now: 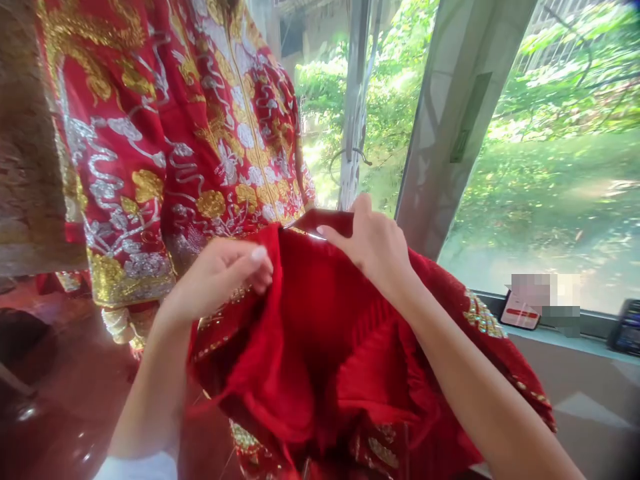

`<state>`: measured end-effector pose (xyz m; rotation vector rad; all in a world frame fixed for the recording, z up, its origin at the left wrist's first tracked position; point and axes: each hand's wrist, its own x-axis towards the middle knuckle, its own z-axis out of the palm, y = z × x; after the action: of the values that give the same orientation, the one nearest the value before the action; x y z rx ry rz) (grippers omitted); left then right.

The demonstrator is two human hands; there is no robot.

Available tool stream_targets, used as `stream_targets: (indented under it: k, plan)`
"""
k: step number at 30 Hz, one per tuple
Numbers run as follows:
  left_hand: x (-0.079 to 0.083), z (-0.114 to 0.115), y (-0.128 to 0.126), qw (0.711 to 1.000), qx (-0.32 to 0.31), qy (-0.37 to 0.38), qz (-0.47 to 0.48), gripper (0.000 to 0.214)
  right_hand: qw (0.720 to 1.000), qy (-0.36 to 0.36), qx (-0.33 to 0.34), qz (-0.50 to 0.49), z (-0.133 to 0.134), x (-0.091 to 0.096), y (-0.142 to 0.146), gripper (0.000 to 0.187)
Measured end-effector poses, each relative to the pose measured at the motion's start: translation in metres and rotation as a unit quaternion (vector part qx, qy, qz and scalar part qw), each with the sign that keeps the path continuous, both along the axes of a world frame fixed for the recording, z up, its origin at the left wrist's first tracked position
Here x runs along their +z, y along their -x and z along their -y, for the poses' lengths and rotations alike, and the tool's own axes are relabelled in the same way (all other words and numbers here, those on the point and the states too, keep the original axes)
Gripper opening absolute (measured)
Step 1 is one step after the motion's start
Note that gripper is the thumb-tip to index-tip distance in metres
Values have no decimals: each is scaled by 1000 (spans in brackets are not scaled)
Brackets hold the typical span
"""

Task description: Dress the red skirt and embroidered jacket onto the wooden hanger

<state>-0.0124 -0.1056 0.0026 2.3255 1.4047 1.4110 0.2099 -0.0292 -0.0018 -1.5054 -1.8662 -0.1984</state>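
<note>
My left hand (pixel 220 273) pinches the upper edge of a red skirt (pixel 325 360), turned so its plain red lining shows. My right hand (pixel 373 243) grips the same waistband a little farther right, fingers curled over the dark red edge. The skirt hangs down between my forearms, with gold embroidery along its hem and right side. Just behind it hangs a red jacket (pixel 170 133) thickly embroidered in gold and silver, its lower hem close to my left hand.
A large window (pixel 560 147) fills the right side, with green trees outside and a grey pillar (pixel 450 120) in front. On the sill lie a small red-and-white card (pixel 520 312) and a dark device (pixel 627 327). A glossy red-brown floor (pixel 60 400) lies at the lower left.
</note>
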Motion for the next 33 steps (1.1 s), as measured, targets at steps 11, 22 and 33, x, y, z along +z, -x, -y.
stream_targets:
  k: [11,22,33]
  plan:
    - [-38,-64,12,974,189,-33,-124,44,997,-60,-23,-47,5,-9,2,56]
    - [-98,-54,82,974,142,87,153,49,998,-26,23,-46,-1,-1,-8,55]
    - [-50,-69,82,978,175,5,117,53,994,-41,98,-21,-7,-2,-16,43]
